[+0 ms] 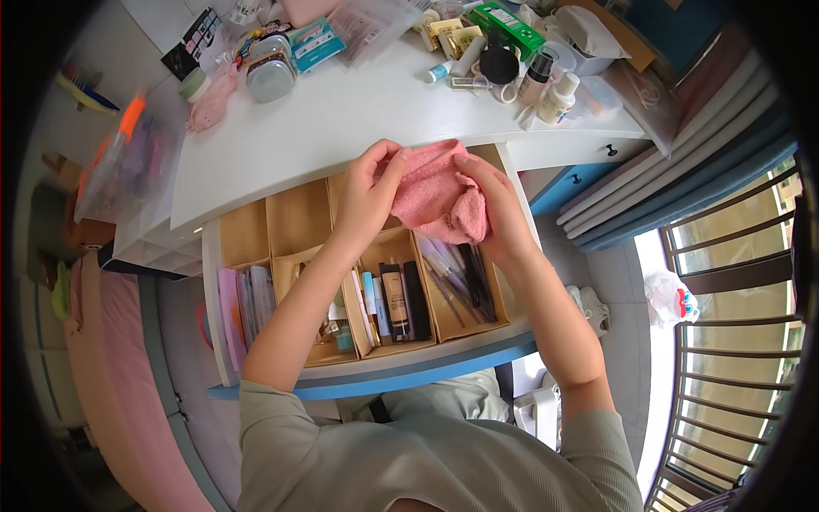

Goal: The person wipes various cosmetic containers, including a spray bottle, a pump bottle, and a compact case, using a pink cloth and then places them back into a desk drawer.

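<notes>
A crumpled pink cloth (433,192) is held up over the open drawer (213,299), close to the white desk's front edge. My left hand (375,183) pinches its left side between thumb and fingers. On the other side, my right hand (502,205) grips the cloth, with the thumb on top and the fingers partly hidden. Beneath them, brown cardboard boxes divide the drawer. One compartment holds upright tubes and a beige foundation tube (395,299); the one to its right holds slim pens or brushes (456,277). My left forearm covers part of another compartment.
On the white desk (341,111) lie a lidded jar (271,77), a teal packet (316,44), a green box (505,27) and a white bottle (558,98). Clear stacked drawers (158,239) stand left. Curtains (674,162) and a barred window (734,290) are at right.
</notes>
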`<state>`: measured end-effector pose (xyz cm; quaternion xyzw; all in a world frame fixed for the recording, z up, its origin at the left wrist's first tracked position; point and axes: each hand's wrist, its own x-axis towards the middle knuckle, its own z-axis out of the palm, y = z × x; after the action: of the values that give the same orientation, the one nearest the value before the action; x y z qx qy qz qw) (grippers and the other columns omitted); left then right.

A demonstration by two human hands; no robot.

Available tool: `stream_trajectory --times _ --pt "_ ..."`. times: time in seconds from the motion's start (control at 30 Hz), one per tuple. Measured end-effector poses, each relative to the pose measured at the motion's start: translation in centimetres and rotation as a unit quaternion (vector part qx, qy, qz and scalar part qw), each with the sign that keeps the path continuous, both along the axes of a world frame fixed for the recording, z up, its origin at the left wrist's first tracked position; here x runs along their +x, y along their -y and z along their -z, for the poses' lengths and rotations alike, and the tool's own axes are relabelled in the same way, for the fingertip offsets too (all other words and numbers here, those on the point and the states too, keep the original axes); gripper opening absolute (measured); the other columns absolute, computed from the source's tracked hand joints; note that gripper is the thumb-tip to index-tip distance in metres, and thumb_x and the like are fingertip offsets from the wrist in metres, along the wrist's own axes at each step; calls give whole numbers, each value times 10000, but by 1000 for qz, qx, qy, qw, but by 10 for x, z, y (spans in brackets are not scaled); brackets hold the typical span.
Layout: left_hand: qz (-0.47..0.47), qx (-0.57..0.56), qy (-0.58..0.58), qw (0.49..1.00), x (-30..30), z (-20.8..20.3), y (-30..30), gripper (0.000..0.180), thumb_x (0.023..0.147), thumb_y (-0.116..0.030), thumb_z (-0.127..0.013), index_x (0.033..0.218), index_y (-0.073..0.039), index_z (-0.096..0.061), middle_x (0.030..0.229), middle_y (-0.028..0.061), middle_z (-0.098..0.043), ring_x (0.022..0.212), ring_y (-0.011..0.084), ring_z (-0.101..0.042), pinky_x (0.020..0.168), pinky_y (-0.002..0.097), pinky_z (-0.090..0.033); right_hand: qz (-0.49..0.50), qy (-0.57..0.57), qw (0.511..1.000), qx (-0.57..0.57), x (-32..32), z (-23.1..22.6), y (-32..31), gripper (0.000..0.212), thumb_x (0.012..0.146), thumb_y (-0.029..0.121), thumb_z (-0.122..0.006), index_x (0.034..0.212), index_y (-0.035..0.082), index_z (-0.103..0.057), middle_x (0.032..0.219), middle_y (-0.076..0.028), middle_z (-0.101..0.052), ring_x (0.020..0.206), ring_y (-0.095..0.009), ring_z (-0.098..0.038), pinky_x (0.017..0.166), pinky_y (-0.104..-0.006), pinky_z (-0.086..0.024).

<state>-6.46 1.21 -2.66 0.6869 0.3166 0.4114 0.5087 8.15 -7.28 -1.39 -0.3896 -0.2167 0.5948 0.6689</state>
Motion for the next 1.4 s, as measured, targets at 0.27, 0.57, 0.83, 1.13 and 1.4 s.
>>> stream_trajectory --times 0.27,0.57,0.83,1.13,1.4 --pt "19 27 -53 998 47 -4 -34 127 891 -138 -530 867 -17 -558 764 -9 -558 718 60 -500 629 208 -424 74 -138 986 -61 4 -4 4 236 862 332 -529 944 110 -543 882 -23 -600 785 -142 -594 713 -301 -500" --pt "-71 233 -234 941 121 1 -72 202 761 -271 -659 895 -120 -641 820 10 -667 702 188 -620 610 329 -484 133 -215 966 -46 13 -2 2 257 880 297 -452 1007 88 -533 993 -47 -594 919 -183 -587 815 -325 -485" --pt "-125 239 -260 927 149 8 -84 146 738 -268 -673 808 -142 -657 682 4 -661 634 225 -636 553 359 -478 127 -230 963 -64 13 -3 4 293 867 302 -450 1031 70 -521 1025 -64 -586 957 -201 -575 854 -327 -464" --pt "-139 245 -258 924 135 8 -80 146 769 -280 -652 830 -147 -654 694 -4 -653 571 201 -605 541 342 -456 120 -238 963 -50 15 3 4 253 877 273 -439 1016 77 -522 1002 -55 -588 933 -191 -578 837 -322 -468" --pt "-107 243 -120 957 75 -11 -46 60 778 -131 -650 808 -84 -627 782 17 -614 535 160 -558 511 270 -424 150 -192 970 -21 13 2 4 212 888 283 -466 976 99 -523 951 -32 -586 883 -163 -578 778 -302 -473"
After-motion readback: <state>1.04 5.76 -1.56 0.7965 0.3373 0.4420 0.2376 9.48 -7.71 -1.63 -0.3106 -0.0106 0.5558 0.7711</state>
